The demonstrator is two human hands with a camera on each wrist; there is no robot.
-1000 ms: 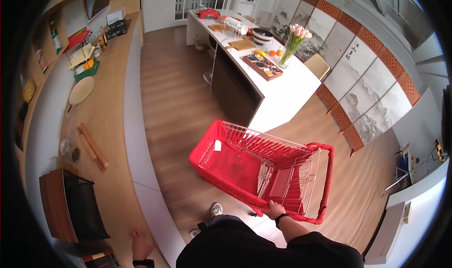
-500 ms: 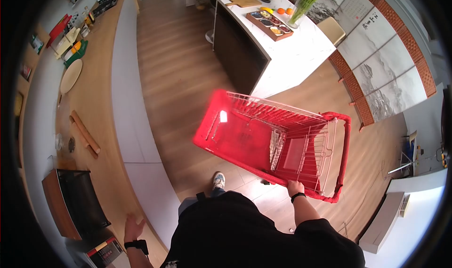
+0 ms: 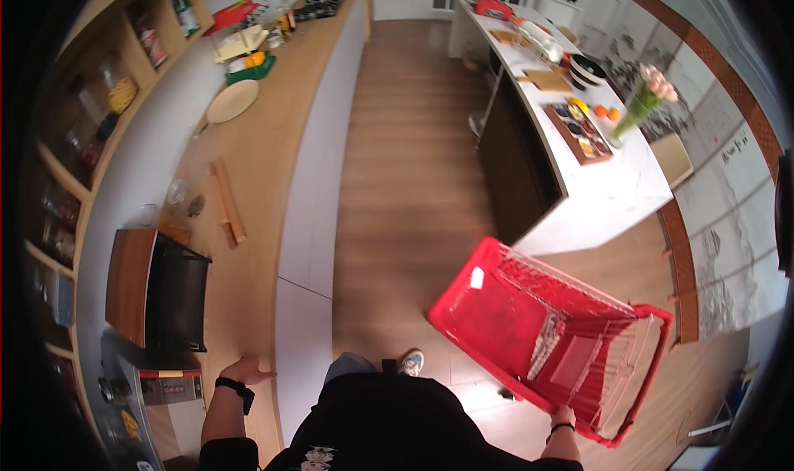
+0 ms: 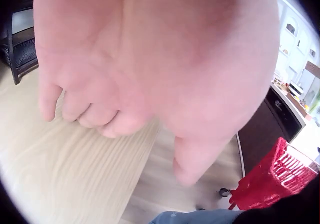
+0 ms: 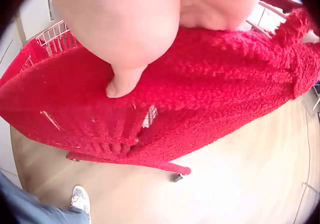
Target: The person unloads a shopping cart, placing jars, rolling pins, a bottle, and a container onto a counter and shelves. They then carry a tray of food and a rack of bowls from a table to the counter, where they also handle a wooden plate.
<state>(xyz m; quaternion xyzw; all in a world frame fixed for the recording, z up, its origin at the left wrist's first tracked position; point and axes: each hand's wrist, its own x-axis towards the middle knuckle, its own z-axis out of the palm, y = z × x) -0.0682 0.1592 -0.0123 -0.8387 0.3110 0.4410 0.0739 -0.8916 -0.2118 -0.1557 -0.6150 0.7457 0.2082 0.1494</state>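
Observation:
A red fabric-covered shopping cart point(image 3: 513, 322) stands at the person's right side, its wire basket holding nothing that I can make out. The right hand point(image 3: 562, 417) grips the cart's near top rim; in the right wrist view the thumb of this hand point(image 5: 150, 29) lies over the red fabric point(image 5: 210, 84). Over the wooden counter's edge, the left hand point(image 3: 248, 370) is held with its fingers loosely bent and nothing in them. The left wrist view shows this hand point(image 4: 150, 59) above the counter top point(image 4: 75, 159); whether it touches the wood cannot be told.
Along the left counter point(image 3: 289, 82) are a black oven-like appliance point(image 3: 178, 293), wooden rolling pins point(image 3: 227, 202), a round board point(image 3: 232, 101) and a green tray point(image 3: 248, 68). A white island point(image 3: 612, 215) with a food tray point(image 3: 579, 132) and flowers stands beyond the cart. Wooden floor point(image 3: 413, 157) runs between them.
The head view has swung left and up, so the cart appears farther right and lower. The left hand has moved up beside the counter's edge; the right hand still grips the cart rim.

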